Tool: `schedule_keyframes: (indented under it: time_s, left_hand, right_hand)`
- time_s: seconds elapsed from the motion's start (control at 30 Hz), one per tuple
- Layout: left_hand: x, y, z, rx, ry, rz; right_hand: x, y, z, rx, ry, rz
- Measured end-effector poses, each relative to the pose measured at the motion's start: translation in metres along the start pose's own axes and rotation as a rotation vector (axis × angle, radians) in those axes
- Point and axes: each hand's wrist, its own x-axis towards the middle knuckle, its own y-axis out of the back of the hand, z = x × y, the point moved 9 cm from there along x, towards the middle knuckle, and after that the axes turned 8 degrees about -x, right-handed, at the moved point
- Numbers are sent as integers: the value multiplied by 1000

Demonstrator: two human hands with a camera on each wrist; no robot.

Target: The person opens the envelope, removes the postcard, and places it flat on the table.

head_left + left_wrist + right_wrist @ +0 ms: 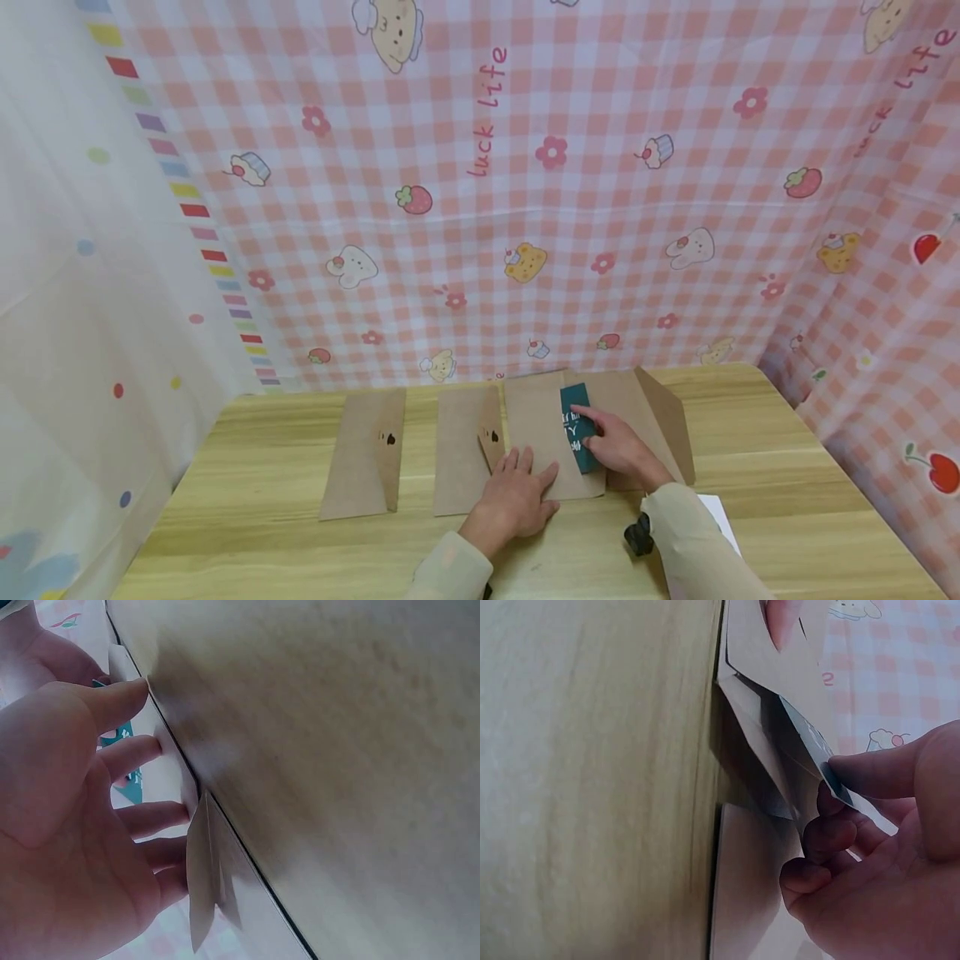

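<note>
1. While the left hand (517, 500) lies with its fingers spread over the lower left part of the third brown paper folder (534, 433), counted from the left, it grasps nothing; its fingertips rest near that folder's left edge.
2. The right hand (622, 446) pinches the edge of a green card (572, 429) printed with white characters; in the right wrist view the thumb lies on one face and the other fingers curl behind it.
3. That card is on the right part of the third folder, slightly tilted, to the right of the left hand; whether it is fixed to the paper, I cannot tell.
4. Just left of the left hand lies the second brown folder (459, 450), its right-hand flap partly raised and bearing a small dark mark.
5. Farther left, apart from it, lies the first brown folder (356, 454), with a similar mark.
6. Behind the right hand is a fourth brown folder (630, 400), a darker flap at its right side.
7. All four lie on the wooden bench (262, 483); a white sheet (722, 521) shows beside the right sleeve (697, 542).
</note>
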Motion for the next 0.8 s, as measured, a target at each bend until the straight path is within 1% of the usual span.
schedule_keyframes:
  time_s: [0.2,0.43,0.7,0.8]
  left_hand:
    - [2,-1,-2,-10,4,-7]
    - [2,-1,-2,-13,5,-18]
    - [2,-1,-1,-27,8,-22]
    - [1,-1,-1,-41,8,-23]
  right_hand:
    - [-1,0,-1,-5,4,-2]
    - [1,1,2,-8,-13,10]
    - [3,4,4,-13,10,28]
    - [4,3,5,-6,2,23]
